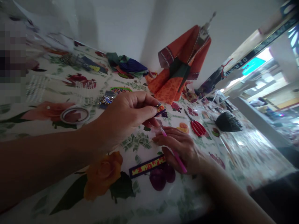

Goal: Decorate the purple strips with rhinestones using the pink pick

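- The left hand point(134, 112) pinches a small yellow-and-red piece point(160, 109) above the table point(149, 203).
- The right hand point(181, 148) grips a pink-handled tool point(179, 161), its tip near the left hand.
- A patterned strip point(147, 166) lies toward the table's near edge, one end by the right hand.
- Red-handled scissors point(198, 128) lie beyond; an orange robe point(181, 67) stands by the far edge.

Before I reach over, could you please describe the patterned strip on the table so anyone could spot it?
On the flowered tablecloth, find the right hand holding a pink tool. By it, next to printed purple fruit, lies a strip, yellow and red with a dark border. Unlike the similar piece held in the left hand, it rests on the tablecloth.
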The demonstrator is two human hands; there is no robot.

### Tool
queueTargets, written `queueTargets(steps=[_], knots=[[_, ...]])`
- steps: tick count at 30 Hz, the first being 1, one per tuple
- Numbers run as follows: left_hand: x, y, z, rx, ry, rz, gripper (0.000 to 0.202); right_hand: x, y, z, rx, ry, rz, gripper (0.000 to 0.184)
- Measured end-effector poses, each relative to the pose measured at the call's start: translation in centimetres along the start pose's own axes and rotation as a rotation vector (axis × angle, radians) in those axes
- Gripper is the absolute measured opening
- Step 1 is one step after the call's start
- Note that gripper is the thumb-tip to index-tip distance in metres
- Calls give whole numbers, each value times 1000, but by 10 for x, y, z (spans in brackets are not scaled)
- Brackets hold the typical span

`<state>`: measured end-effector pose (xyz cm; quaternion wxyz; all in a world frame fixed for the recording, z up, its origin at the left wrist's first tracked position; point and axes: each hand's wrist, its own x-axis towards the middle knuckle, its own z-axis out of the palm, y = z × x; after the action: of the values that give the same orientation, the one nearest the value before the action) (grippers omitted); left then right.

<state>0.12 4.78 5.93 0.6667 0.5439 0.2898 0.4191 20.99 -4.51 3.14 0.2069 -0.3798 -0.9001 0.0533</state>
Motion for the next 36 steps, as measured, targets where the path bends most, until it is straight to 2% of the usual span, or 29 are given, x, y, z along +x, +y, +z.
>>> queueTargets(steps=[8,12,15,20,22,25,28,30,33,36], knots=[[-2,5,3,23,12,-36,11,8,1,3,-4,-41,3,32],[-1,9,1,-10,14,-26,14,16,3,5,19,-93,58,28],[1,10,-1,-28,27,-31,15,24,4,2,56,-136,104,24],[4,6,-3,-25,4,-11,13,35,7,-4,-12,-178,94,29],[3,6,-2,-31,9,-10,14,38,9,-5,-13,-152,89,28],[2,8,-1,-37,6,-25,14,42,14,-3,21,-27,148,20],[2,8,-1,-23,-3,-28,15,47,23,3,75,83,193,25],[2,9,-1,-16,-7,-25,14,50,30,10,109,123,167,29],[2,9,-3,-7,-8,-29,11,53,38,20,117,171,152,25],[1,11,-3,2,-4,-38,13,53,39,21,126,182,185,23]])
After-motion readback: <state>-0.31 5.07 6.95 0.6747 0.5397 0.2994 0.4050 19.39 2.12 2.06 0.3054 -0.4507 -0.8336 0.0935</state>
